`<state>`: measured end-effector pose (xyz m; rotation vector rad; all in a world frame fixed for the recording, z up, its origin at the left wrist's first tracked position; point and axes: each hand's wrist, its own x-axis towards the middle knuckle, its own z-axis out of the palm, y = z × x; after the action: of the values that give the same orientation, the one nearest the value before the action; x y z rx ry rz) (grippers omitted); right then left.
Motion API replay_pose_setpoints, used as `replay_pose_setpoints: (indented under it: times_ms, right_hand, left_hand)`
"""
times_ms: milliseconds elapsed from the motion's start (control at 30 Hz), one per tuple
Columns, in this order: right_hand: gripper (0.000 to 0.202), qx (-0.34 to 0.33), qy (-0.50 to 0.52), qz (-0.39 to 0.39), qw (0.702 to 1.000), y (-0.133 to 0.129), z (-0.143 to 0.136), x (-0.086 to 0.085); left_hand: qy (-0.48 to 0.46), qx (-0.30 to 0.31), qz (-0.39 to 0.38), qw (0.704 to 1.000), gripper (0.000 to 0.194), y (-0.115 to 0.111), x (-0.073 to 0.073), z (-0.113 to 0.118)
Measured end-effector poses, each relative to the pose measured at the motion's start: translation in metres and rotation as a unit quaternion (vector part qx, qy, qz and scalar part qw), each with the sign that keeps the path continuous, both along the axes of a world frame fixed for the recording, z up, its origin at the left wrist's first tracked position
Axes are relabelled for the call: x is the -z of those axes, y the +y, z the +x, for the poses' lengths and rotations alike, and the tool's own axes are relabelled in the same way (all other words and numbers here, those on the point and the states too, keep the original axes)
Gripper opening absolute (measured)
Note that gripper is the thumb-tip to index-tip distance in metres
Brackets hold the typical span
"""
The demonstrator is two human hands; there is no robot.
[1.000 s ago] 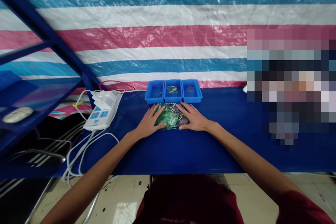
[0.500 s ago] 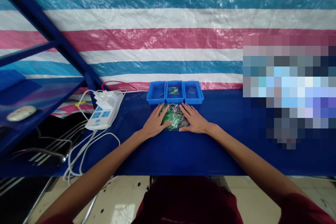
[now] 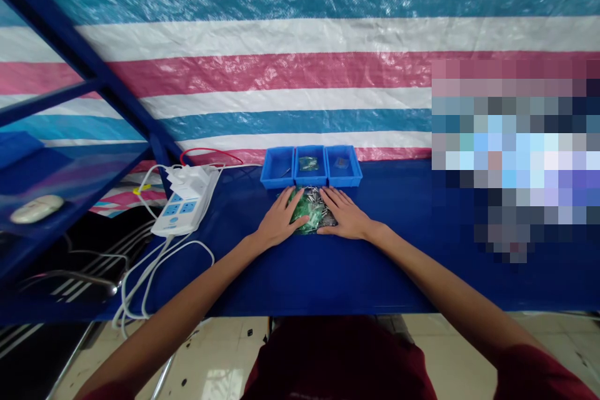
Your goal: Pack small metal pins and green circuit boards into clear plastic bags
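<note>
Between my two hands on the blue table lies a clear bag or tray of small parts (image 3: 309, 212), green pieces on its left side and silvery metal pins on its right. My left hand (image 3: 280, 217) lies flat on its left edge, fingers outstretched and thumb pointing inward. On the opposite edge rests my right hand (image 3: 345, 215), also flat with fingers spread. Both palms hide parts of the sides. Just beyond the fingertips stand a left blue bin (image 3: 278, 182), a middle blue bin (image 3: 310, 180) holding a greenish packet, and a right blue bin (image 3: 344, 182) with a small clear packet.
A white power strip (image 3: 180, 225) with plugged-in adapters sits on the left, its white cables (image 3: 140, 287) looping over the table edge. A blue metal frame (image 3: 117, 97) rises at the left; a white mouse-shaped object (image 3: 37, 209) lies on a shelf. The right side is pixelated.
Both hands stay spread on the small parts, with hardly any movement. The view has shifted very slightly.
</note>
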<state>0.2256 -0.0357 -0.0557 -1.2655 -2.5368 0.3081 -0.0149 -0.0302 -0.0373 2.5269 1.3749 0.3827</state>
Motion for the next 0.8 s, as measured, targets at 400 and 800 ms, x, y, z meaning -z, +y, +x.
replay_pose_setpoints:
  times_ms: [400, 800]
  right_hand:
    - [0.105, 0.016, -0.013, 0.010, 1.000, -0.0017, -0.0053, -0.0021]
    - [0.098, 0.029, 0.001, 0.034, 0.999, -0.0052, -0.0065, -0.0004]
  left_hand:
    - [-0.008, 0.020, 0.016, 1.000, 0.069, 0.0025, 0.0026, 0.0059]
    - [-0.069, 0.007, 0.028, 0.997, 0.066, 0.0006, -0.0007, 0.0046]
